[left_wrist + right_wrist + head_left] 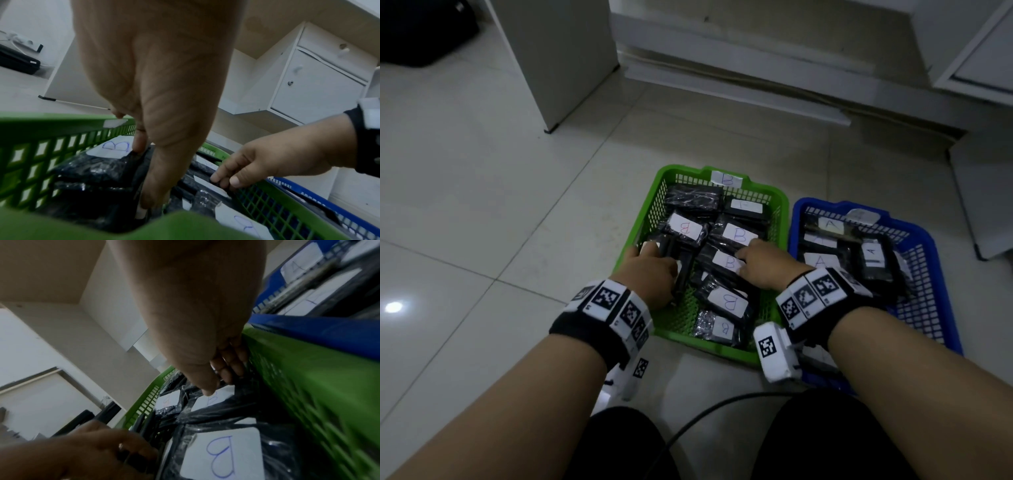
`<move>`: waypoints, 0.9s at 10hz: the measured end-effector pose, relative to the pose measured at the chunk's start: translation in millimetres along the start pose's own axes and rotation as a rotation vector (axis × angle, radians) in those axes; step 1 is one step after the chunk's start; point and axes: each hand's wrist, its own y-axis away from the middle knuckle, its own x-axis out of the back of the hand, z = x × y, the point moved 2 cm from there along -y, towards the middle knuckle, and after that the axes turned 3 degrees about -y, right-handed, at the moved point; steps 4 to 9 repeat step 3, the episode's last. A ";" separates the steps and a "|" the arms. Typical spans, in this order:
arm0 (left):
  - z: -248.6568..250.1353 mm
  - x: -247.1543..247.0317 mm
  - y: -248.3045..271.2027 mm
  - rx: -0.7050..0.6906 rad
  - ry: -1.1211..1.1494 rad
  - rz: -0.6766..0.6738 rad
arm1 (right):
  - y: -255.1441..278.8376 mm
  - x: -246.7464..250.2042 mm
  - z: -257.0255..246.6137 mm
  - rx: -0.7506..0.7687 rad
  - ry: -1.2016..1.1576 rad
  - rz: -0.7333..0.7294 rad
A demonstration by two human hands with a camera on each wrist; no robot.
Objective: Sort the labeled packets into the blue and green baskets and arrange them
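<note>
Left hand (650, 274) grips upright packets (684, 270) at green basket's (705, 347) nine o'clock (right hand (767, 267) pinches a B packet (722, 260)); loosening may topple them.

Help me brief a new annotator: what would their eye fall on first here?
Two baskets sit side by side on the floor: the green basket, left, heaped with black B packets, and the blue basket, right, holding A packets. Both hands reach into the green one: the left hand grips an upended packet, the right hand pinches a central B packet.
</note>
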 end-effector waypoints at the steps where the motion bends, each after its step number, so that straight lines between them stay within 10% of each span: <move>1: -2.6 3.6 2.1 -0.023 0.058 0.056 | 4.4 0.5 -0.7 0.019 -0.048 0.014; 9: -27.9 2.2 13.3 0.109 0.224 0.145 | 31.8 2.6 -2.3 0.070 -0.159 0.040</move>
